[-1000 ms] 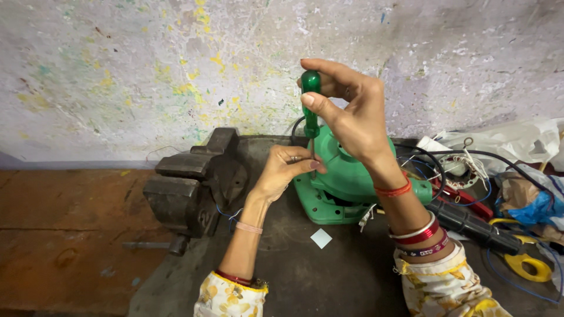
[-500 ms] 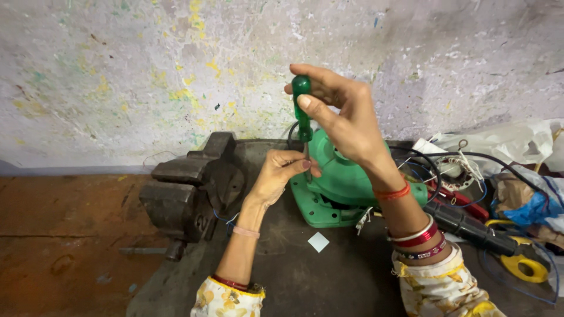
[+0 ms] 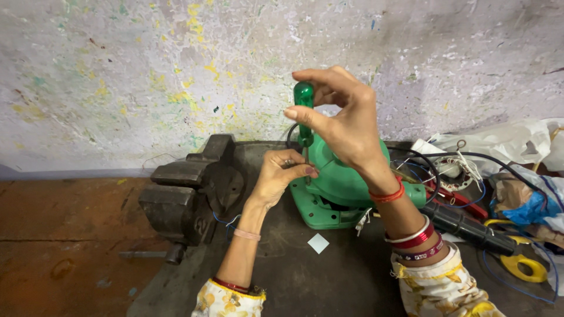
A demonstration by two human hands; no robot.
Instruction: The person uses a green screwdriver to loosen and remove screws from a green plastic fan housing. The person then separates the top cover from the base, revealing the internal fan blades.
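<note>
My right hand (image 3: 343,120) grips the green handle of a screwdriver (image 3: 304,111), held upright with its thin shaft pointing down at a green motor-like machine (image 3: 338,185) on the dark bench. My left hand (image 3: 281,174) pinches the lower end of the shaft where it meets the machine's left side, beside a small metal part. The tip itself is hidden by my fingers. Red and white bangles sit on my right wrist, a thin band on my left.
A heavy dark bench vise (image 3: 188,194) stands to the left. A small white square (image 3: 318,243) lies on the bench in front. At right are tangled wires, a wound coil (image 3: 449,170), a black tube (image 3: 470,228), yellow tape (image 3: 526,267) and plastic bags. A paint-spattered wall rises behind.
The view has shifted a little; both hands stay on the screwdriver and machine. My right fingers have shifted slightly around the green handle.
</note>
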